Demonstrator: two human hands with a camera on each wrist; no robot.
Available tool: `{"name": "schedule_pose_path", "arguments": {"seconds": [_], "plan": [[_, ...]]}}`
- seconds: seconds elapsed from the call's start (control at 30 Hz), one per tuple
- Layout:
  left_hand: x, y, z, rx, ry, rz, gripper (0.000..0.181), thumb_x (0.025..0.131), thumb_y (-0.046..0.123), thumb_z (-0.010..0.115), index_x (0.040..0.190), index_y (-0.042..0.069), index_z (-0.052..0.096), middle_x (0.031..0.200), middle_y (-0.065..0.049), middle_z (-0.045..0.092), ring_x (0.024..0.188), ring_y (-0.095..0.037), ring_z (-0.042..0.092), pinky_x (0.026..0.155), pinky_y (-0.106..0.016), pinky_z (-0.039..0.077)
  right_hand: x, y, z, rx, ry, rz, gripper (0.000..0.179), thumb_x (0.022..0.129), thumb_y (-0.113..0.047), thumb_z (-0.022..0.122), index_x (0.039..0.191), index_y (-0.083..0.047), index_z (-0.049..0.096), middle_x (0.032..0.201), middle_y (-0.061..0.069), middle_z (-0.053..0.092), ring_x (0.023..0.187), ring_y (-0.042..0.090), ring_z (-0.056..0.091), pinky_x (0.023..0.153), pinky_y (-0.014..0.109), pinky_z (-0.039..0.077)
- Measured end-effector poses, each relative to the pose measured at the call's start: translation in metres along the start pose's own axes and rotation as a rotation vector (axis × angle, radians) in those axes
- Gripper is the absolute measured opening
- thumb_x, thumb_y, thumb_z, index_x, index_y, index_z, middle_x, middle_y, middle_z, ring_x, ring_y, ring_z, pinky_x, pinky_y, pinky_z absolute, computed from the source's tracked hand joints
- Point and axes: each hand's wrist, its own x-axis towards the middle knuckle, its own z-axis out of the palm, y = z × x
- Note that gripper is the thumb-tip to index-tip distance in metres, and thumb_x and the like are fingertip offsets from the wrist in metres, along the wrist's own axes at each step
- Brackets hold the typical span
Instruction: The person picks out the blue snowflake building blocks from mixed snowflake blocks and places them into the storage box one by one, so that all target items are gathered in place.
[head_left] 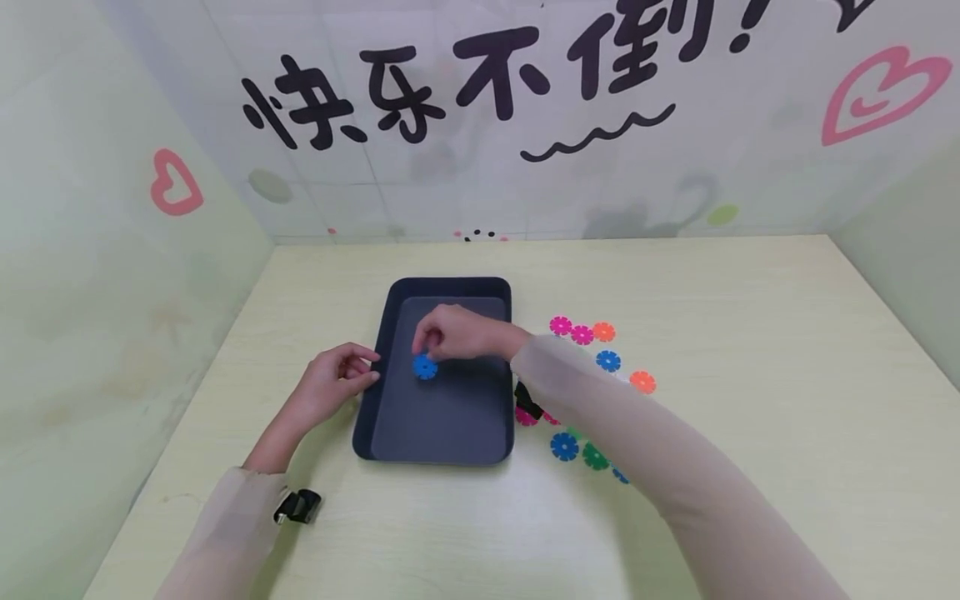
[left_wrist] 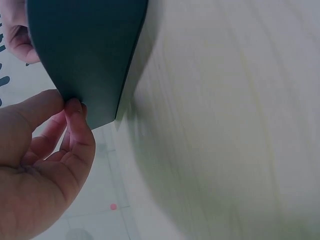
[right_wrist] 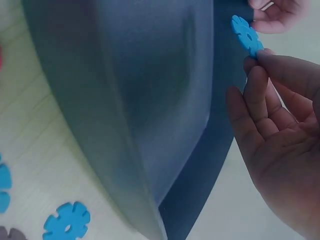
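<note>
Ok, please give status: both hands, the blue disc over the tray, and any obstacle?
Right hand pinching blue slotted disc over dark tray. Left hand holding tray's left edge. Other discs right of tray, not in the way.

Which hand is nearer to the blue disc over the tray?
Right: the right hand pinches the blue disc by its edge; the left hand is apart from it, touching the left rim of the tray.

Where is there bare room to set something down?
Bare patches of the pale wooden table: right of the colourful notched round discs; between the dark rectangular tray and the patterned pale wall. Crowded: the tray's right side, with discs and the pale right sleeve; its left rim, at the left hand.
</note>
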Motion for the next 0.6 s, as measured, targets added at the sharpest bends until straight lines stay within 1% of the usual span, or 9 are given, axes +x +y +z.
{"name": "schedule_pose_path", "arguments": {"seconds": [0.27, 0.47, 0.6], "plan": [[0.000, 0.001, 0.000, 0.013, -0.005, 0.000, 0.024, 0.084, 0.004, 0.065, 0.107, -0.004, 0.060, 0.082, -0.010, 0.060, 0.069, -0.020, 0.056, 0.056, -0.025, 0.045, 0.019, -0.006, 0.009, 0.025, -0.045, 0.034, 0.015, 0.084, 0.003, 0.058, 0.097, 0.001, 0.067, 0.075, 0.005, 0.059, 0.062, 0.011, 0.049, 0.059, 0.019, 0.041], [0.000, 0.000, 0.000, 0.007, -0.010, 0.003, 0.024, 0.085, 0.003, 0.064, 0.107, -0.003, 0.059, 0.082, -0.010, 0.059, 0.070, -0.021, 0.057, 0.057, -0.025, 0.046, 0.032, -0.010, 0.018, 0.023, -0.098, 0.048, 0.016, 0.084, 0.004, 0.058, 0.097, 0.001, 0.067, 0.074, 0.005, 0.061, 0.061, 0.011, 0.050, 0.058, 0.019, 0.042], [0.001, 0.001, 0.000, 0.009, -0.010, 0.000, 0.024, 0.085, 0.003, 0.064, 0.107, -0.003, 0.059, 0.083, -0.010, 0.060, 0.071, -0.021, 0.057, 0.057, -0.025, 0.047, 0.038, -0.014, 0.026, 0.002, -0.122, 0.060, 0.017, 0.084, 0.004, 0.059, 0.097, 0.000, 0.068, 0.077, 0.005, 0.063, 0.063, 0.011, 0.052, 0.060, 0.018, 0.042]]}}
